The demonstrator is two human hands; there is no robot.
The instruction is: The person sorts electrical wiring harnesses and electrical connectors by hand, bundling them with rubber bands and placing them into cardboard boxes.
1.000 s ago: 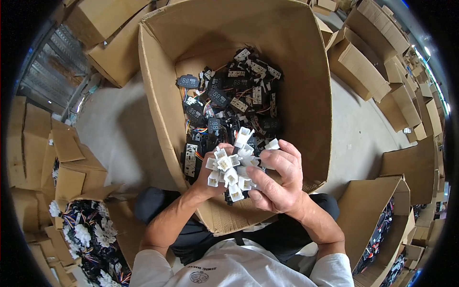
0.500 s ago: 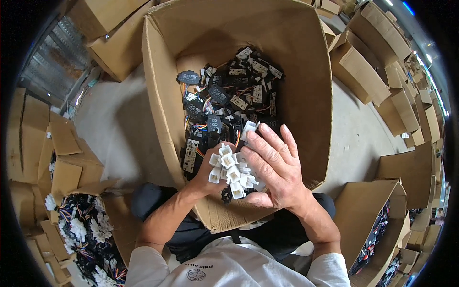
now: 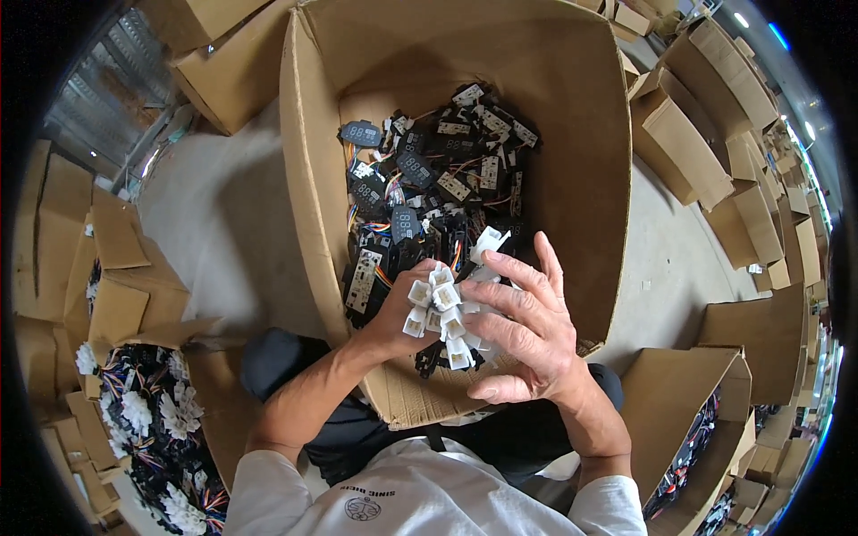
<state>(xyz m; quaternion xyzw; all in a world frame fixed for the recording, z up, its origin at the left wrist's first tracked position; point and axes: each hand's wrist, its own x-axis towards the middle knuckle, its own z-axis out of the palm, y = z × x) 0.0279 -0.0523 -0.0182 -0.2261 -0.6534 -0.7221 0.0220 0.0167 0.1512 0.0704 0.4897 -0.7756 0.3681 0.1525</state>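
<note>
My left hand (image 3: 404, 308) is closed around a bunch of white plug connectors (image 3: 442, 314), their open square ends facing up. Wires below them are mostly hidden by the hand. To the right of the bunch is my right hand (image 3: 527, 330), open, with fingers spread and thumb apart. Its fingertips are at the side of the bunch; I cannot tell whether they touch it. A separate white connector (image 3: 489, 241) sticks out just beyond the index fingertip. Under both hands, black display modules (image 3: 414, 168) with circuit boards and coloured wires lie piled in a large cardboard box (image 3: 581, 179).
On the left, an open carton (image 3: 210, 393) holds bundled modules with white connectors (image 3: 136, 413). Another open carton (image 3: 666, 384) with wired parts stands on the right. More cardboard boxes (image 3: 684, 147) line the right side, and others are stacked at upper left (image 3: 228, 85).
My right hand has drawn back slightly from the bunch, its fingers and thumb spreading wider. The left hand still holds the connectors. The view has shifted slightly.
</note>
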